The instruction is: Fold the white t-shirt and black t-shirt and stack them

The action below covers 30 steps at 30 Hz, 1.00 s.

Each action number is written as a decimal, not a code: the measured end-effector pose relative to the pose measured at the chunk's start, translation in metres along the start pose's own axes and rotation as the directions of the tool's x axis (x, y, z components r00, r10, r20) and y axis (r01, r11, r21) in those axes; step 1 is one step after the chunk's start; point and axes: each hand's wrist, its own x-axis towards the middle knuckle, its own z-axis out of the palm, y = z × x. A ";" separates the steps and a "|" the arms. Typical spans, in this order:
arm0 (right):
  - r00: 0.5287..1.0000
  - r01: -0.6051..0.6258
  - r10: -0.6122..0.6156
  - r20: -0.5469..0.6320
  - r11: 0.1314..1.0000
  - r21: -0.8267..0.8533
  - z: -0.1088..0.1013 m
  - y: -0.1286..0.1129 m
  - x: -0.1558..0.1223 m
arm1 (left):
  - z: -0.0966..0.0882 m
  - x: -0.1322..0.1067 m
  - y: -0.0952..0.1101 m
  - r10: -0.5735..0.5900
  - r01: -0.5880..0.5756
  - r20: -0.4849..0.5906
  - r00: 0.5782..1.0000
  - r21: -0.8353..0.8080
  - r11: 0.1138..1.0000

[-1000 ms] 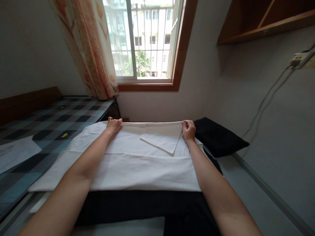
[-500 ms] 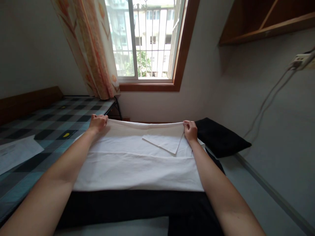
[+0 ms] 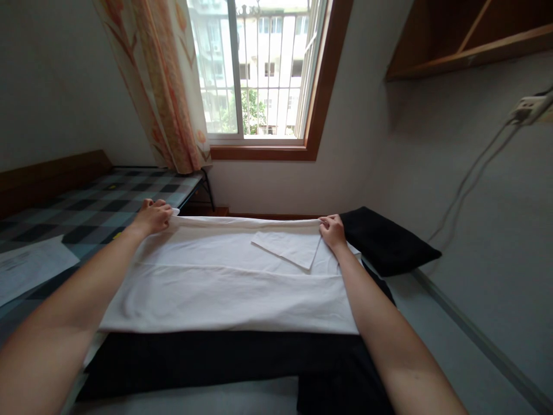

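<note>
A white cloth (image 3: 224, 282) lies folded flat across a black fabric (image 3: 207, 363) in front of me. My left hand (image 3: 152, 217) rests on the cloth's far left corner, its fingers closed over the edge. My right hand (image 3: 332, 229) pinches the far right end of the same edge. A folded-over triangular flap (image 3: 290, 248) of the cloth lies just left of my right hand.
A black cushion (image 3: 384, 241) sits right of the cloth by the wall. A checked bed cover (image 3: 86, 207) with a paper sheet (image 3: 30, 268) lies at the left. Window (image 3: 254, 69), curtain (image 3: 159, 86), wooden shelf (image 3: 466, 34) and hanging cable (image 3: 475, 173) are beyond.
My left hand has slid leftward along the far edge, drawing the cloth out to the left. My right hand has stayed in place on the right end.
</note>
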 end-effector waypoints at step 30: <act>0.996 0.072 -0.051 0.074 0.945 -0.320 -0.006 -0.015 -0.007 | -0.051 -0.034 -0.039 -0.540 0.478 0.002 0.842 -0.468 0.744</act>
